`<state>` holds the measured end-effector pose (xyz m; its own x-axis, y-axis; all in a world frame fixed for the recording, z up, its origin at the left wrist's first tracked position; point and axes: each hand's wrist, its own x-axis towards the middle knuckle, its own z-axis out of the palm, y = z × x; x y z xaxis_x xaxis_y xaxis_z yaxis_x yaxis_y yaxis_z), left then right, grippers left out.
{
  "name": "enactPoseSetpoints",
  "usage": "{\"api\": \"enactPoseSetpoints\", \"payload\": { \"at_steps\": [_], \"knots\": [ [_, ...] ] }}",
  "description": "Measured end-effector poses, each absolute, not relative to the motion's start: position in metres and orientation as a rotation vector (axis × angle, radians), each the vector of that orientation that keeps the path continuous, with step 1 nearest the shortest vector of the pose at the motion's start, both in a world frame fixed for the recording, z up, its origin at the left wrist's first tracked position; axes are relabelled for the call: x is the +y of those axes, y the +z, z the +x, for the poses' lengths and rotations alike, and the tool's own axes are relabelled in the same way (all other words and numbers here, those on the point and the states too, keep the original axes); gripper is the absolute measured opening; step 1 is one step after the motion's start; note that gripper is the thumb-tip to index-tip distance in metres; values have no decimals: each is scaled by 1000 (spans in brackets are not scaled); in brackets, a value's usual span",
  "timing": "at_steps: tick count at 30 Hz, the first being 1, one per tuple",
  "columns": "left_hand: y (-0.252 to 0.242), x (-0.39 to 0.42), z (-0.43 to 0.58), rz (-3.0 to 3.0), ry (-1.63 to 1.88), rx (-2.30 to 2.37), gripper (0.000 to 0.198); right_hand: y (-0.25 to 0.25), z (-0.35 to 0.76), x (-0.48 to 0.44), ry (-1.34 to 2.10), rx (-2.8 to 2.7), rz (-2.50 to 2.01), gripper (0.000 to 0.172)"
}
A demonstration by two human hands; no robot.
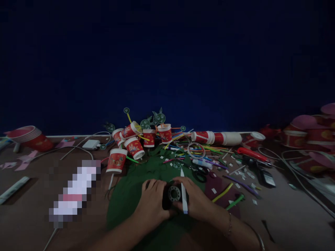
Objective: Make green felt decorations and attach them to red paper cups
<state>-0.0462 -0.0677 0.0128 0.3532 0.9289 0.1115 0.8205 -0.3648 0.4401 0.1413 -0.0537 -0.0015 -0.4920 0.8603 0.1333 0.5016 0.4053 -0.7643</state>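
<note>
Both my hands meet on a sheet of green paper (131, 195) at the near middle of the table. My left hand (153, 200) is closed around a small black round object (173, 194) with a ring-shaped centre. My right hand (197, 202) grips the same object from the right and also holds a white pen-like stick (184, 193) that points away from me. What the black object is cannot be made out in the dim light.
Several upturned red paper cups (136, 139) on straws stand behind the green sheet. Coloured straws, paper scraps, scissors (199, 172) and a red cutter (248, 153) lie to the right. Stacked cups (28, 137) sit far left, more cups (309, 134) far right, and a white charger (91, 144) with cable behind.
</note>
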Motion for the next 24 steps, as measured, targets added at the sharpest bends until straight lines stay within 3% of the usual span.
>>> {"api": "enactPoseSetpoints", "payload": {
  "at_steps": [14,16,21,24],
  "knots": [
    [7,-67,-48,2354,559,1538,49,-5,143,-55,928,-2047,-1184,65],
    [7,-67,-49,2377,560,1535,49,1,145,-55,947,-1963,-1195,61],
    [8,-67,-49,2399,559,1521,52,18,151,-50,1066,-1667,-1198,32],
    [9,-66,-47,2378,561,1531,50,24,153,-46,1148,-1544,-1259,37]
  ]
}}
